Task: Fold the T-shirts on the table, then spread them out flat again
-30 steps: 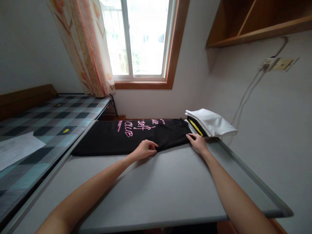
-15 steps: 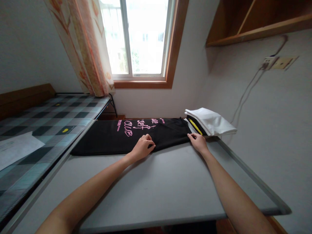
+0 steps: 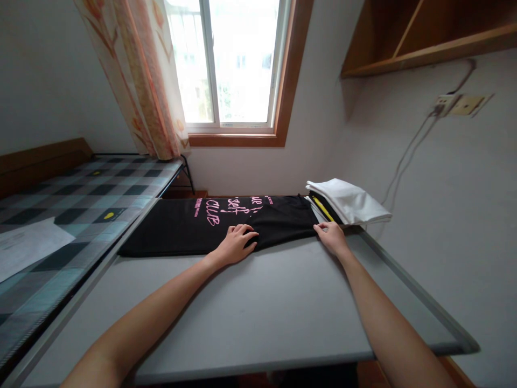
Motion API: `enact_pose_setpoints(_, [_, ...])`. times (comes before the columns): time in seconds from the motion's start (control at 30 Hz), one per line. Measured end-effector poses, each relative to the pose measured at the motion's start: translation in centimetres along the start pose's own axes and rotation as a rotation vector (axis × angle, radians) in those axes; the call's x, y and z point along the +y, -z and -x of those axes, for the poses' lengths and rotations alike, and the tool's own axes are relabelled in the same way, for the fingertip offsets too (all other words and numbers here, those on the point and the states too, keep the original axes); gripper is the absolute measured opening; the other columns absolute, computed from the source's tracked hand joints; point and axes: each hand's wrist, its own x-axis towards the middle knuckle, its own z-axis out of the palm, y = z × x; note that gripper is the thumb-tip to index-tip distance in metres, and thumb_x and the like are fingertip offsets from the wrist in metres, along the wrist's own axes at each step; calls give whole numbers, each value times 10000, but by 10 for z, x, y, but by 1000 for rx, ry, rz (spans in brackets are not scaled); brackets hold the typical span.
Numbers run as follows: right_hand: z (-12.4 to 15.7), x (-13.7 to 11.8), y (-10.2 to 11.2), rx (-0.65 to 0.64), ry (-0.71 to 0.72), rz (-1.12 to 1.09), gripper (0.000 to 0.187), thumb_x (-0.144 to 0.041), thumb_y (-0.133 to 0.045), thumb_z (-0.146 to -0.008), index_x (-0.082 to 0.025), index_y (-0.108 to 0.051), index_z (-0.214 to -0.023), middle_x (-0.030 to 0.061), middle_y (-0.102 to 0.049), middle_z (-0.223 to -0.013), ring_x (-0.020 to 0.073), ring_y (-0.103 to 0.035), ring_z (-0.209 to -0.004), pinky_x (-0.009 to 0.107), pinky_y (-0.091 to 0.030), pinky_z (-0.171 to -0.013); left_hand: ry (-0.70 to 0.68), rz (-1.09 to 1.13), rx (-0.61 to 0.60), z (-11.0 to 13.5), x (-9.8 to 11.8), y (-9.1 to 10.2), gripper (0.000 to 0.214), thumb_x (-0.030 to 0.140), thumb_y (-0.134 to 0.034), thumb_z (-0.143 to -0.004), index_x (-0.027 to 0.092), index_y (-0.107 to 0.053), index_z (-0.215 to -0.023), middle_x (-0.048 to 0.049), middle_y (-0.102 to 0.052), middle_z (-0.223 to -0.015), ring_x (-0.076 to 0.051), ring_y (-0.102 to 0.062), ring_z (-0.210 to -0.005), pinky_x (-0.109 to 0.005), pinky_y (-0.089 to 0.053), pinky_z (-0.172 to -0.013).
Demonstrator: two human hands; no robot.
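A black shirt [image 3: 173,226] with pink lettering lies folded in a long strip across the far part of the grey table [image 3: 242,312]. My left hand [image 3: 238,242] rests on its near edge, around the middle, with the fingers apart and the thumb toward the hem side. At the right end, my right hand [image 3: 330,237] pinches the shirt's near corner between thumb and fingertips. Just beyond that hand sits a stack of folded clothes, with a white garment [image 3: 347,199] on top and a yellow strip [image 3: 323,208] showing at its side.
On the left is a bed with a checked mattress [image 3: 109,188] and a sheet of paper [image 3: 32,245] on it. A window [image 3: 238,64] with a patterned curtain [image 3: 141,81] is ahead. A wooden shelf [image 3: 428,48] and a plugged-in cable [image 3: 407,151] are on the right wall.
My left hand's fingers have spread and flattened on the shirt. My right hand has shifted slightly right with the pinched corner, and the shirt has slid slightly right.
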Motion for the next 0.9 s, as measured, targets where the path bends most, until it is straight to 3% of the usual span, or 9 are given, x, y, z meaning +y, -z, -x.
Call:
enact_pose_setpoints(0.2, [1,-3,4,-32,-52,-1,263,-395,-527,-700,-198,-677,-610,114,-703,-693,264,-649,-711,345,-471,-695,-2,2,24,1,2,1,309,341,-509,-932,246,-637,-1197,-79,-589,-1240,-231,-489,-1184,-409,-335,-1006])
enact_pose_setpoints(0.43, [2,-5,9,-34,-154,12,227,-388,-573,-668,-196,-680,-611,102,-712,-688,258,-655,-695,322,-457,-664,-157,12,13,2,7,5,330,377,-424,-979,252,-654,-1181,-70,-604,-1256,-204,-518,-1186,-398,-284,-1037])
enact_pose_setpoints(0.9, [4,-5,15,-121,-119,160,186,-284,-563,-717,-168,-699,-671,90,-712,-722,227,-655,-717,285,-450,-663,-107,5,-2,2,3,-2,334,393,-428,-975,274,-652,-1192,-57,-609,-1293,-203,-533,-1198,-407,-289,-1032])
